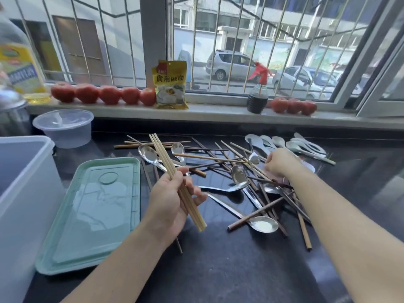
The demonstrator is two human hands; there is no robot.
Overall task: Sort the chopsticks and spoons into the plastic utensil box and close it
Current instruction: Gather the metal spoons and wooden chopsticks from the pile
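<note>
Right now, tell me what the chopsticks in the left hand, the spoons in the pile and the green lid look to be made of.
Chopsticks in the left hand: pale, matte, likely bamboo or light wood.
Spoons in the pile: mirror-bright with sharp reflections, probably stainless steel.
Green lid: smooth, glossy mint surface with moulded ridges, apparently plastic.

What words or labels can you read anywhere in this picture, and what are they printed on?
"食用碱面": on the yellow packet standing on the windowsill.
Blue band of lettering on the oil bottle's yellow label: too blurred to read.
Small red patch at the packet's top corner: too small to read.
Nothing else carries legible text.
</note>
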